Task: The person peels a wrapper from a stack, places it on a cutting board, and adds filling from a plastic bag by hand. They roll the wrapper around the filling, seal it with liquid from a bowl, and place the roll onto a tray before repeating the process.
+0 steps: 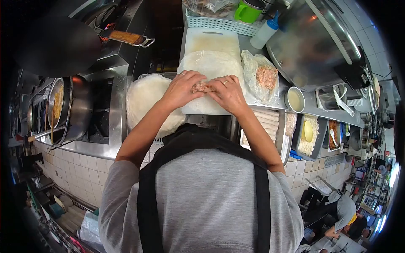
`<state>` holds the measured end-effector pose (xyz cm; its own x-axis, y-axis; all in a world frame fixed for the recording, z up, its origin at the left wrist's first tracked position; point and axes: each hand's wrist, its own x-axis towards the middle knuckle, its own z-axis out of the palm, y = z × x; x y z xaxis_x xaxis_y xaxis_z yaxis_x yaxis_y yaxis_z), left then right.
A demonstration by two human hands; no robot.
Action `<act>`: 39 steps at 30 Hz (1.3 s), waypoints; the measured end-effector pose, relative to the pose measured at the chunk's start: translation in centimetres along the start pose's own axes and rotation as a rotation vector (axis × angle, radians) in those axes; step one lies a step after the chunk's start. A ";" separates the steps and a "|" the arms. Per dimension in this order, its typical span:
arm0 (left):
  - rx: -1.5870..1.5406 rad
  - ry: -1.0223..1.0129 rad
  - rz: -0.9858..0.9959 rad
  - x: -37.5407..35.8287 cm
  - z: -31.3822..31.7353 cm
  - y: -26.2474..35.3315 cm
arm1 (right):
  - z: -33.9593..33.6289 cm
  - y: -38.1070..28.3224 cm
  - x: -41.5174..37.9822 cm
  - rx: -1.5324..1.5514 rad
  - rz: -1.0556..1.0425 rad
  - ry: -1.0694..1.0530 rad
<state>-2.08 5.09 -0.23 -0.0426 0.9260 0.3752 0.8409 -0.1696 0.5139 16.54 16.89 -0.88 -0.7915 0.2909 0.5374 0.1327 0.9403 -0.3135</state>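
Note:
My left hand and my right hand meet over a white cutting board. Between their fingertips is a lump of pinkish minced meat filling, pressed from both sides and partly covered by the fingers. Beneath it lie thin, pale, round wrapper sheets. To the right of my right hand, an open plastic bag holds more of the minced filling. A large stack of round white sheets in plastic sits left of the board, under my left forearm.
A tray of pale rolls is near my right forearm. Beyond it are a small bowl of liquid and a grey bin. A squeeze bottle stands by a big steel pot. At left, a pan sits on the stove.

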 end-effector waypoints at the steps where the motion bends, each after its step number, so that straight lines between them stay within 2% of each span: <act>1: 0.021 -0.018 -0.009 0.0 0.5 -0.2 | 0.9 0.3 -0.1 -0.001 -0.020 -0.005; 6: 0.023 -0.095 -0.103 -0.6 1.1 -3.4 | 2.4 1.5 -0.6 -0.008 0.034 -0.012; 9: -0.120 0.124 -0.075 -1.7 0.1 -2.5 | 0.4 0.6 0.0 0.011 0.054 0.023; 12: -0.125 0.163 -0.063 -1.7 -0.1 -2.5 | 1.1 -0.2 0.7 0.052 0.070 0.059; 15: -0.056 0.008 -0.072 -1.3 0.8 -3.3 | 3.3 -0.2 1.3 -0.013 0.044 0.010; 18: -0.078 -0.010 -0.091 -1.5 -0.1 -4.1 | 2.8 -0.2 2.1 0.010 0.031 -0.008; 21: -0.327 0.115 -0.235 -2.0 -0.8 -2.8 | 1.9 -1.3 3.2 0.091 0.071 0.015; 27: -0.248 -0.064 -0.195 -1.7 -0.6 -3.7 | 3.8 -0.6 3.1 0.042 0.009 -0.113; 30: -0.301 0.005 -0.283 -1.6 -1.6 -2.6 | 2.4 -0.8 3.3 0.101 0.102 -0.012; 33: -0.063 -0.008 -0.071 -1.7 -0.7 -4.0 | 3.4 -0.4 2.5 0.036 0.131 -0.093; 36: -0.067 -0.123 -0.065 -1.3 -0.4 -4.8 | 4.9 -0.3 1.9 0.057 0.147 -0.149; 39: -0.023 -0.143 -0.017 -1.2 -0.1 -5.1 | 4.5 0.3 1.8 0.071 0.127 -0.201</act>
<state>-6.40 4.77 -3.24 0.0219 0.9671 0.2534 0.8282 -0.1596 0.5372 12.44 16.89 -3.55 -0.8750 0.3581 0.3257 0.2018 0.8815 -0.4269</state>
